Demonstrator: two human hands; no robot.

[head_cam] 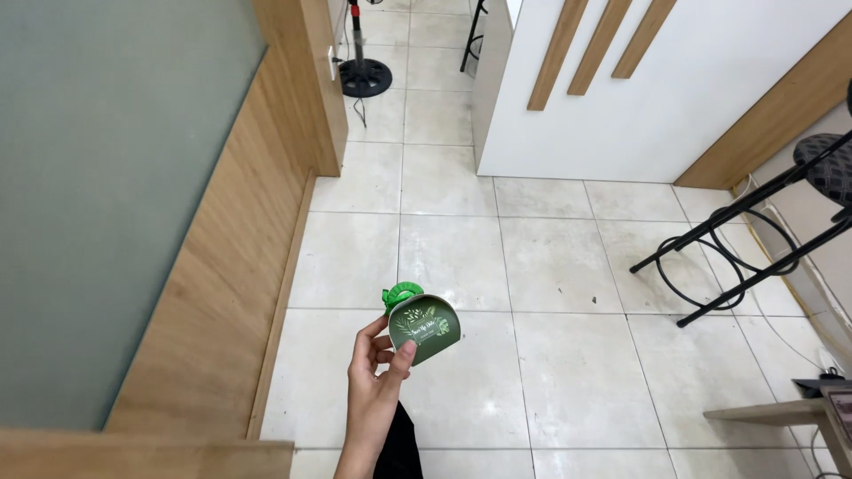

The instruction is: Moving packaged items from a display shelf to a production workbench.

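Thumb and fingers (383, 348) of one hand (373, 377) pinch small dark green paper cup (425, 328) with leaf print, cup tilted on side; which hand, cannot tell. Bright green ribbon (401, 294) sits at cup's far left edge. Cup held above pale tiled floor (550, 266), near centre. Wooden wall panel (232, 266) left. Black stool legs (719, 257) right. Round black fan base (365, 77) far. White counter (657, 98) far right.
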